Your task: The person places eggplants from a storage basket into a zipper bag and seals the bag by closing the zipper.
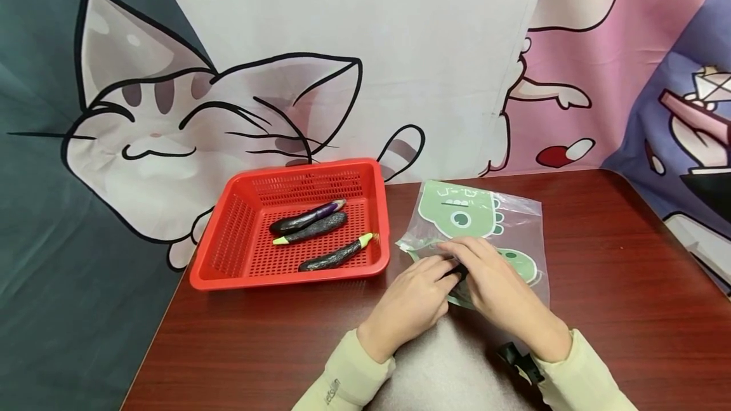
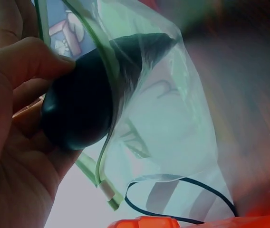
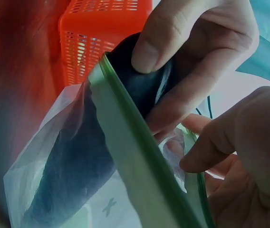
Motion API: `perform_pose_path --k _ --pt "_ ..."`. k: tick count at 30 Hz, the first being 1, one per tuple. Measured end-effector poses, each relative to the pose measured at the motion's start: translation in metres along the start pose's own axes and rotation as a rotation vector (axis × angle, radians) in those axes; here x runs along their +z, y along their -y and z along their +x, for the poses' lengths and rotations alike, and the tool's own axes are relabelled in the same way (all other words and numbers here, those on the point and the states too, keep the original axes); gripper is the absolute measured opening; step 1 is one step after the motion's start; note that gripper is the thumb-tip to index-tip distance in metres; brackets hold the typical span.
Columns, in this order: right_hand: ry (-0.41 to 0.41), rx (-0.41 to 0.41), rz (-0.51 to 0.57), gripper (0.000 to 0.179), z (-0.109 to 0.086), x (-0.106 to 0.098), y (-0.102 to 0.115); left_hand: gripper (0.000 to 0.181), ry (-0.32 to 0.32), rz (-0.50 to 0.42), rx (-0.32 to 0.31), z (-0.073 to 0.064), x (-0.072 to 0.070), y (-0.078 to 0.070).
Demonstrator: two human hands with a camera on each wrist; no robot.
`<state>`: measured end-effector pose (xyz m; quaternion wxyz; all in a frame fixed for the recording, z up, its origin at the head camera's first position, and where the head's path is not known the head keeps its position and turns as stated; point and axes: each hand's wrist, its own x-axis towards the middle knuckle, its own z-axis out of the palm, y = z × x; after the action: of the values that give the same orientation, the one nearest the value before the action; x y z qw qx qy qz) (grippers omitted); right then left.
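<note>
Eggplant (image 2: 78, 102) partway bagged, I'd say: tapered end inside zip bag (image 1: 482, 219), fat end poking out mouth. Left grip (image 1: 412, 297) pinching fat end, right grip (image 1: 497, 285) holding bag's edge. Remaining, probably: push in, zip. Three more eggplants (image 1: 316, 228) sit in red basket (image 1: 383, 224).

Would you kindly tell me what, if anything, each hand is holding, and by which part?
The left hand grips the eggplant by its rounded end; the right hand pinches the bag by its green-edged opening.
</note>
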<state>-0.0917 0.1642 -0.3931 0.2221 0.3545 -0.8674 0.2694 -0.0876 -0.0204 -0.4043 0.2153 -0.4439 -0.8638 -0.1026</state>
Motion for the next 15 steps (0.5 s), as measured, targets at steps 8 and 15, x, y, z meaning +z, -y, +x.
perform_pose_path --k 8,15 --pt "-0.006 -0.006 0.006 0.049 0.001 -0.001 0.001 0.028 -0.002 -0.035 -0.013 0.001 0.006 -0.001" --pt "-0.01 -0.006 -0.003 0.051 0.001 -0.002 0.001 0.023 0.011 0.002 -0.027 0.003 0.013 -0.002"
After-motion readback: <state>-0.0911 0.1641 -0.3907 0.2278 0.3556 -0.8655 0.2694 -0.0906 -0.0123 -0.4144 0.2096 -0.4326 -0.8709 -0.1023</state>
